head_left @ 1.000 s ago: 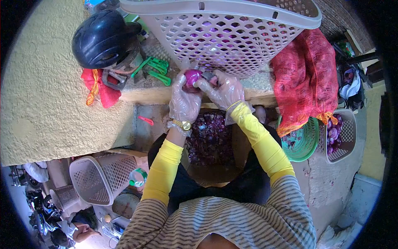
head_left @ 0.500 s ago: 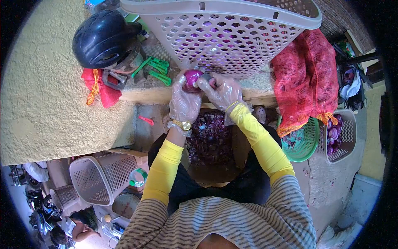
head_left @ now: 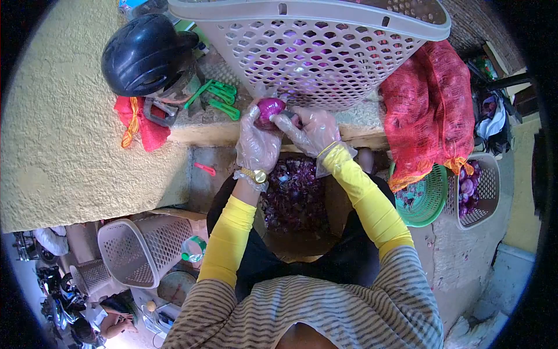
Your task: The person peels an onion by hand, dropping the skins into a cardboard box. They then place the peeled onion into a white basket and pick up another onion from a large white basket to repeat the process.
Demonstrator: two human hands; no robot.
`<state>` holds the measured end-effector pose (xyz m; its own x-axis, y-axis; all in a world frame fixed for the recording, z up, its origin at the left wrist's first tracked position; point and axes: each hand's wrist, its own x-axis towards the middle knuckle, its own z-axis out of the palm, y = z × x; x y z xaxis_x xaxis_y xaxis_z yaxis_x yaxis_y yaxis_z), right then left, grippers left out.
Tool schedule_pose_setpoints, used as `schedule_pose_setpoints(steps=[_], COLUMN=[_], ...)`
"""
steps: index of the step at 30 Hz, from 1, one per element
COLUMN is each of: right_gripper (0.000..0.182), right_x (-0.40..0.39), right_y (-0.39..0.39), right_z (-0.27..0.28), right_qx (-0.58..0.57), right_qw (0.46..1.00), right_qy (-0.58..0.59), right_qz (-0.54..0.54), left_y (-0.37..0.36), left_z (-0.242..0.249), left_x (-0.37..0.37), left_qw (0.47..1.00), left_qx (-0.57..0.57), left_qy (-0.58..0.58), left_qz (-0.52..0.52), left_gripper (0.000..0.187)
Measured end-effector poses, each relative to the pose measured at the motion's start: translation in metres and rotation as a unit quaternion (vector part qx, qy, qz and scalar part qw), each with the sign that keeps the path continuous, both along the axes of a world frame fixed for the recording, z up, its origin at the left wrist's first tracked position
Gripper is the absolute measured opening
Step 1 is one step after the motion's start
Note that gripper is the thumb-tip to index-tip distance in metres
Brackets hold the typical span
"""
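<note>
My left hand [head_left: 259, 142], in a clear plastic glove, is closed around a shiny purple-red onion [head_left: 271, 108]. My right hand [head_left: 314, 129], gloved too, is curled against the onion's right side with the thumb touching it. In its fingers is a small dark tool [head_left: 295, 119], which looks like a small knife but is mostly hidden by the fingers. Below both hands, a cardboard box [head_left: 290, 247] between my legs holds a heap of purple onion skins [head_left: 295, 195].
A large beige perforated basket [head_left: 314, 58] with onions stands ahead on the ledge. Right are red mesh sacks [head_left: 430, 110], a green basket [head_left: 427, 203] and an onion-filled crate [head_left: 485, 203]. A dark helmet [head_left: 145, 55] and green clips [head_left: 221, 93] lie left; a person [head_left: 113, 320] sits lower left.
My right thumb and fingers have shifted slightly down and toward the onion's lower right. The dark tool shows less. The onion stays in my left hand, slightly turned.
</note>
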<state>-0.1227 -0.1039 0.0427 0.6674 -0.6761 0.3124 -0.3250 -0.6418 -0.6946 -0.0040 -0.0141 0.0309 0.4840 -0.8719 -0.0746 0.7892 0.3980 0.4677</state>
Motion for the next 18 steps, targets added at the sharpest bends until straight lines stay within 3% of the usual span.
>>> schedule_pose_setpoints(steps=[10,18], right_gripper=[0.046,0.052], right_x=[-0.001,-0.004], right_y=[-0.004,-0.001], right_z=[0.001,0.001], right_qx=[-0.063,-0.126], right_qw=[0.998,0.983], right_qy=[0.000,0.083], right_qz=[0.022,0.107], left_y=[0.001,0.009], left_z=[0.003,0.000], left_x=[-0.003,0.012], left_qw=[0.999,0.995], left_qx=[-0.009,0.076], left_qy=[-0.011,0.017], left_qz=[-0.036,-0.056], left_gripper=[0.053,0.058])
